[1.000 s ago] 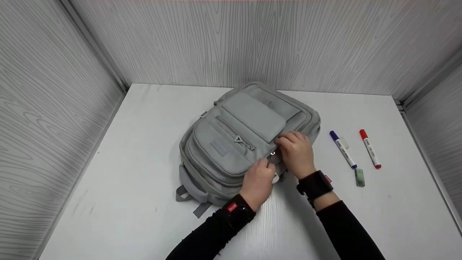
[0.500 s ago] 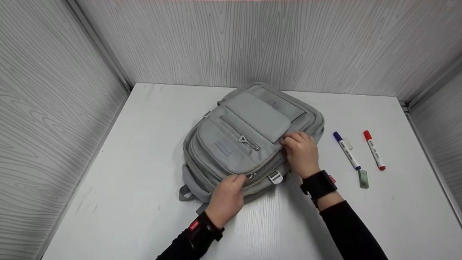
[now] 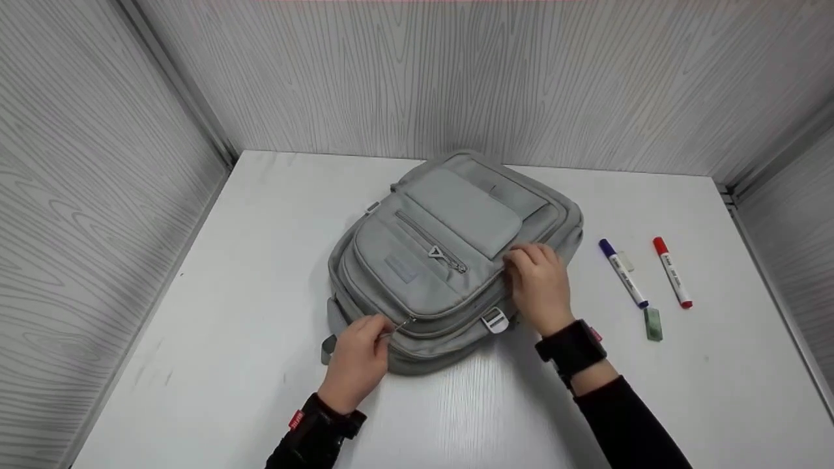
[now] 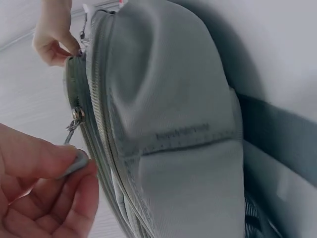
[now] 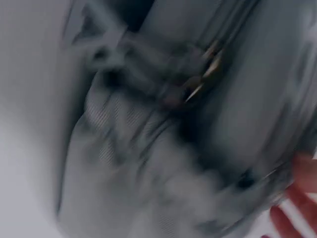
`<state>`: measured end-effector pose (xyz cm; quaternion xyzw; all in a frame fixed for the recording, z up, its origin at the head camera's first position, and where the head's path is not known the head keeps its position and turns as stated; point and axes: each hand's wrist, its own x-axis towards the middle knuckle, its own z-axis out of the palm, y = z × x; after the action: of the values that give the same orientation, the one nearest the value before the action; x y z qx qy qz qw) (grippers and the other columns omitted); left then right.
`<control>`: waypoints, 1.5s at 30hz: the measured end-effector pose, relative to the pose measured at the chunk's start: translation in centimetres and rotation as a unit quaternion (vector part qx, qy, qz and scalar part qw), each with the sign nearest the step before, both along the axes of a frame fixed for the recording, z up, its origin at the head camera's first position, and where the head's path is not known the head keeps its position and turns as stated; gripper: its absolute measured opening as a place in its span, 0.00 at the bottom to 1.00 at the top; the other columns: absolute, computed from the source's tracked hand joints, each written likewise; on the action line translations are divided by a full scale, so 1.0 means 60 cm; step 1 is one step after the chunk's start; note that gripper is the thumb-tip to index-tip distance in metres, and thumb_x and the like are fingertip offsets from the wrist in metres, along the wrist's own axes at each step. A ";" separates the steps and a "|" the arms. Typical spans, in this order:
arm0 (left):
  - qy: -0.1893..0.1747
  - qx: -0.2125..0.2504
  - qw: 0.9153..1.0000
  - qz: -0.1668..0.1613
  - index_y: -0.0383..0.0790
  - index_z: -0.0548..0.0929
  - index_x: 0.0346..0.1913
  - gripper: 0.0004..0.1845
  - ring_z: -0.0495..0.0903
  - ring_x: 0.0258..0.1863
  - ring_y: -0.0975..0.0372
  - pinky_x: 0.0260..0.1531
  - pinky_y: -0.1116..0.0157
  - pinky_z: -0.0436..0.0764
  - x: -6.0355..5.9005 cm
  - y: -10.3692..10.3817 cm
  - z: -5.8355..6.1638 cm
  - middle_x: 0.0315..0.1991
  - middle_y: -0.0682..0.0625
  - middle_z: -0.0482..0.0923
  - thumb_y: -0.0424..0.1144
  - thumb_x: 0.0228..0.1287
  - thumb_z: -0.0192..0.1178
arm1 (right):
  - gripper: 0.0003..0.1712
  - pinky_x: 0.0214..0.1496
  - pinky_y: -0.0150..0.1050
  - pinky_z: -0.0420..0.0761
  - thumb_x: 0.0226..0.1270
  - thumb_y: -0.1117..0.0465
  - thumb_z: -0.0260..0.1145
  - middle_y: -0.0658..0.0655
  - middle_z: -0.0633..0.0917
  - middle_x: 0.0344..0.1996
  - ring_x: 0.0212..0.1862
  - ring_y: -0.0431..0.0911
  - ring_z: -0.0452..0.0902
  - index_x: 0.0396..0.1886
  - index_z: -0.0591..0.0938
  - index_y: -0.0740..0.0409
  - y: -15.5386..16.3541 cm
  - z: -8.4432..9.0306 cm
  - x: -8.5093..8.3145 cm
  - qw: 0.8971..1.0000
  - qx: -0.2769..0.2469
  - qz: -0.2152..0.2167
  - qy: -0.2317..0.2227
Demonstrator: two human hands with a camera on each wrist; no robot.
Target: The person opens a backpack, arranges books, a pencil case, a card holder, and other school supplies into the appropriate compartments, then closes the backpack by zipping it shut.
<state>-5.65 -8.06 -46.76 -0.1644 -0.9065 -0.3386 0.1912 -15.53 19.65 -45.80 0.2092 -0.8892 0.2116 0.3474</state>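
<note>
A grey backpack (image 3: 456, 208) lies front side up, tilted across the table. At its lower left end my left hand (image 3: 357, 358) pinches a zipper pull (image 4: 79, 161) between thumb and fingers. The pull hangs from a metal zipper slider (image 4: 78, 114) on the curved front compartment, and a short cord joins the two. On the bag's right side, my right hand (image 3: 541, 283) pinches the fabric edge along the same zipper, just below the front flap (image 3: 462, 212). The right wrist view is blurred, with only some fingers (image 5: 302, 176) at its right edge.
Right of the bag lie a blue marker (image 3: 623, 273) and a red marker (image 3: 673, 273). A pale small block (image 3: 625, 261) and a green one (image 3: 653, 324) are beside the blue marker. Wood-grain panels (image 3: 417, 78) enclose the white table (image 3: 260, 260) behind and at both sides.
My left hand has moved left and toward me, drawing the zipper slider along the compartment's curve away from my right hand. My right hand keeps its grip on the bag's edge.
</note>
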 end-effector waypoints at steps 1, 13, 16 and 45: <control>0.006 0.008 1.000 -0.004 0.36 0.80 0.34 0.11 0.80 0.31 0.60 0.32 0.65 0.80 0.002 0.000 0.001 0.31 0.48 0.81 0.18 0.53 0.62 | 0.10 0.46 0.53 0.77 0.55 0.74 0.67 0.59 0.86 0.40 0.45 0.57 0.80 0.35 0.83 0.59 -0.013 0.000 0.014 1.000 0.005 0.010 0.000; 0.013 0.124 0.989 -0.076 0.37 0.80 0.36 0.12 0.81 0.30 0.62 0.34 0.67 0.80 0.002 0.047 0.007 0.32 0.49 0.83 0.19 0.53 0.64 | 0.16 0.50 0.46 0.75 0.47 0.65 0.79 0.50 0.86 0.37 0.46 0.48 0.80 0.37 0.85 0.51 -0.132 -0.037 0.093 0.994 0.077 0.045 0.059; 0.011 0.136 0.987 -0.080 0.37 0.80 0.35 0.12 0.81 0.29 0.62 0.33 0.67 0.80 0.001 0.048 0.009 0.31 0.48 0.83 0.19 0.52 0.64 | 0.11 0.46 0.45 0.76 0.47 0.68 0.76 0.49 0.86 0.31 0.40 0.48 0.80 0.30 0.85 0.51 -0.131 -0.039 0.090 0.994 0.073 0.040 0.067; -0.044 0.079 0.996 0.026 0.35 0.78 0.34 0.10 0.83 0.29 0.58 0.34 0.63 0.82 -0.029 -0.035 -0.020 0.29 0.48 0.83 0.20 0.53 0.65 | 0.14 0.56 0.52 0.76 0.44 0.77 0.75 0.56 0.90 0.38 0.48 0.52 0.85 0.30 0.87 0.58 0.102 -0.042 0.098 0.996 0.009 0.087 -0.016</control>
<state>-7.37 -10.14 -47.96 -0.1105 -0.8882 -0.4113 0.1723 -9.67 25.75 -48.29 0.2856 -0.8749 0.2368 0.3113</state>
